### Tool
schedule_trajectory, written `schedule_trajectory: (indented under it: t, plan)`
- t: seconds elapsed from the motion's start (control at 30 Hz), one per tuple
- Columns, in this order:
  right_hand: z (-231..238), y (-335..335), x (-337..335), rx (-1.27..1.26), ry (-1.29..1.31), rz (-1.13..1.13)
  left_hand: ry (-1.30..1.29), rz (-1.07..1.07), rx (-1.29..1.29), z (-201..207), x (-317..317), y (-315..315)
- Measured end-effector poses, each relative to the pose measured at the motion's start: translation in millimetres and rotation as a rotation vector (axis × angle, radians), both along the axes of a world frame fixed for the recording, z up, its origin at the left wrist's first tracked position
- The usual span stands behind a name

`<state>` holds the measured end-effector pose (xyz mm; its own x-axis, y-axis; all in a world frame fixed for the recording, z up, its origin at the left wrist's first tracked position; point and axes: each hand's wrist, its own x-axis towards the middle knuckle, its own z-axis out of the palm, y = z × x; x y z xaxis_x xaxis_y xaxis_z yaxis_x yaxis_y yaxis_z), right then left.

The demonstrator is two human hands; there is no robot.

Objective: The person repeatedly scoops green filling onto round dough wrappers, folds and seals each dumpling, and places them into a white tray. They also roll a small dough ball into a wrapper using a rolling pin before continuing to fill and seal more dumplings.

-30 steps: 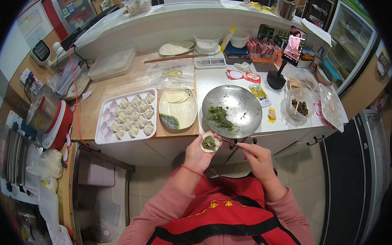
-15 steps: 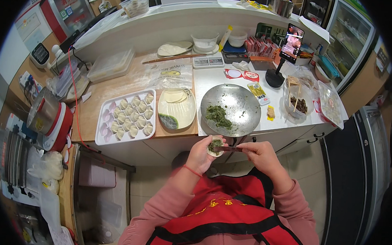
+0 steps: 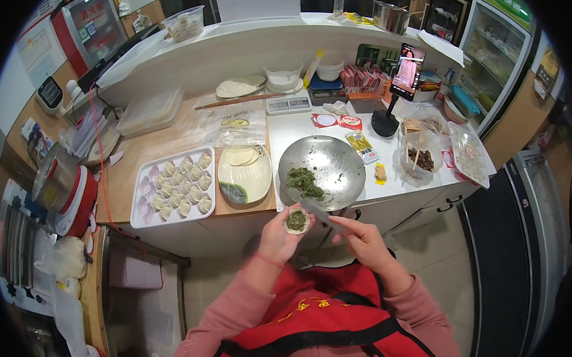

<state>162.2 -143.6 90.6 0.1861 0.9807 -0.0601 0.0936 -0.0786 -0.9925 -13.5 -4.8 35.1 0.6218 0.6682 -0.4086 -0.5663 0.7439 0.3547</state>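
A round dumpling wrapper with chopped green filling lies in my left hand, which cups it in front of the counter. My right hand grips a flat, narrow filling spatula. Its blade, slightly blurred, is at the bowl's near rim, just above and right of the wrapper. Behind my hands stands a wide metal bowl with green filling heaped on its left side. Left of that, an oval plate bears a few flat wrappers. A white tray holds rows of folded dumplings.
A phone on a stand rises behind the bowl to the right. Nearby are a plastic tub with dark food and chopsticks, a kitchen scale and a yellow packet. A red-and-silver appliance stands at far left.
The spatula has lifted off the filling in the wrapper and moved up toward the bowl's near rim. My left hand still holds the wrapper. The whole view has shifted slightly.
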Motion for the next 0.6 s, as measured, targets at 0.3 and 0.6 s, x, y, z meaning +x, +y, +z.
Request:
schedule_trajectory:
  t: [0.3,0.6]
  plan:
    - [-25,22,-20,0.513,-0.551,-0.171,-0.188,-0.248,0.002,13,3,-20]
    - [-15,22,-17,0.514,-0.406,-0.243,0.107,-0.360,0.612,46,3,-41]
